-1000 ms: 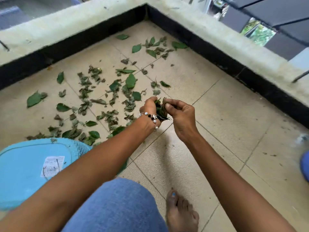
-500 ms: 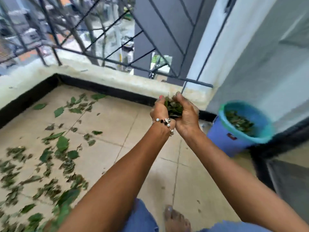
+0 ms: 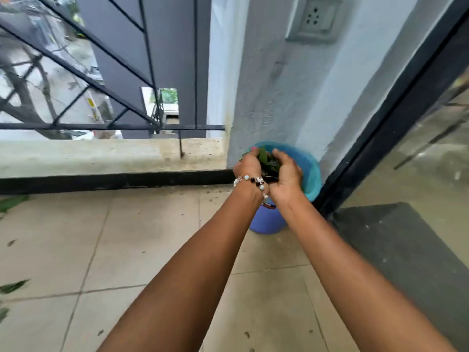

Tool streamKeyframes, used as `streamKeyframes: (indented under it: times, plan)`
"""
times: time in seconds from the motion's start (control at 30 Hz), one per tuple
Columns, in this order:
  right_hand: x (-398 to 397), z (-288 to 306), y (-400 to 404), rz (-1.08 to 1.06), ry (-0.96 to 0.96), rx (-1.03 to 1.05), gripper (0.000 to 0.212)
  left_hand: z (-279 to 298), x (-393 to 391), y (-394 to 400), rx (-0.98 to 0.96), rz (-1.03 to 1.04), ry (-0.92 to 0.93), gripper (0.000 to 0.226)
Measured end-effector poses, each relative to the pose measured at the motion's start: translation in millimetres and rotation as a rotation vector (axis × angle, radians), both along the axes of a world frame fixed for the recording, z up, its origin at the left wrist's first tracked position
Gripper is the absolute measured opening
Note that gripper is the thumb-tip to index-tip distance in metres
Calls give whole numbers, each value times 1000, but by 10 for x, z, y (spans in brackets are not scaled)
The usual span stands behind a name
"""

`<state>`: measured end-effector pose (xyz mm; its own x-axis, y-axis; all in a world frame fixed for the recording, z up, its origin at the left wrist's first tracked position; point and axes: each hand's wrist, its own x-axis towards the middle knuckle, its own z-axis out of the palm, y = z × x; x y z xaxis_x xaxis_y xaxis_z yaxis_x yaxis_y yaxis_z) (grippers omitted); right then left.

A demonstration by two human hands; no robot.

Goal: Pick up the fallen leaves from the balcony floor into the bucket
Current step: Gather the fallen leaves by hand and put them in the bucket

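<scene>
leaves point(image 3: 266, 160): dark green clump | left hand point(image 3: 248, 165) + right hand point(image 3: 285, 174) cupped around it | bucket point(image 3: 313, 174), blue, at 1 o'clock

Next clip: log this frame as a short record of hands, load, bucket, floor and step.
left hand: cupped round the leaves, beaded bracelet on the wrist
right hand: cupped round the leaves from the other side
leaves: green bunch held between both hands
bucket: blue, teal rim, in the corner by the wall, under the hands
floor: tiled, a few stray leaves at the left edge
step: bunch over the bucket, not yet dropped
</scene>
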<state>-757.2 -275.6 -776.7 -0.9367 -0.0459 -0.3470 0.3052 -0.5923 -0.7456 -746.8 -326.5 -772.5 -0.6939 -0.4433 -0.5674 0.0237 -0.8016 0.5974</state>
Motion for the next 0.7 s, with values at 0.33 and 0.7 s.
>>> streamKeyframes:
  times: [0.33,0.7]
  plan:
    - [-897,-401,411,57,-25,188,68,-789,-1202,117,-182,-357,-36,90]
    - [-938,-405,510,-153,81,388,48,-52,-572,45,-374,-572,-35,60]
